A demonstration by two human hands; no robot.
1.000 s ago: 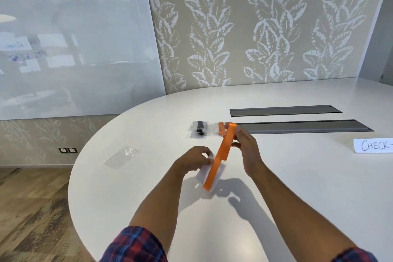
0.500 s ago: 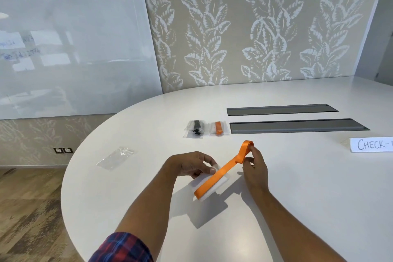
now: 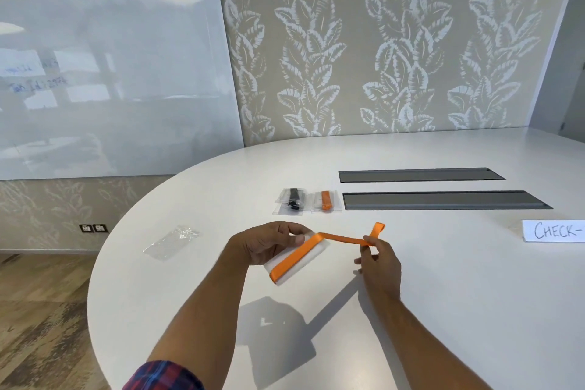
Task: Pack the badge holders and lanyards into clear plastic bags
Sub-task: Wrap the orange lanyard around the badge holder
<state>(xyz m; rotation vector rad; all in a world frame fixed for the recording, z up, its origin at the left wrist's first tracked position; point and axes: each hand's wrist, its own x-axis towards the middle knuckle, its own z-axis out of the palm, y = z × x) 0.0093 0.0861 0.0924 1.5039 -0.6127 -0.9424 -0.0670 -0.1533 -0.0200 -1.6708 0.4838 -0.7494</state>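
My left hand (image 3: pixel 269 245) holds a clear badge holder (image 3: pixel 311 260) above the white table (image 3: pixel 443 294), thumb pressing an orange lanyard (image 3: pixel 294 258) against it. The lanyard runs along the holder, then stretches right to my right hand (image 3: pixel 378 258), which pinches it; its end loop sticks up past the fingers. An empty clear plastic bag (image 3: pixel 171 241) lies to the left. Farther back lie two packed bags, one with a black lanyard (image 3: pixel 292 199) and one with an orange lanyard (image 3: pixel 326 200).
Two dark grey cable hatches (image 3: pixel 443 200) are set into the table behind the packed bags. A white paper sign reading "CHECK-" (image 3: pixel 554 230) lies at the right edge. A whiteboard (image 3: pixel 110 73) leans on the leaf-patterned wall. The table's curved edge drops to wooden floor on the left.
The lanyard went from standing nearly upright to lying along the badge holder. My right hand moved right and down, pulling the strap out sideways. My left hand stayed on the holder.
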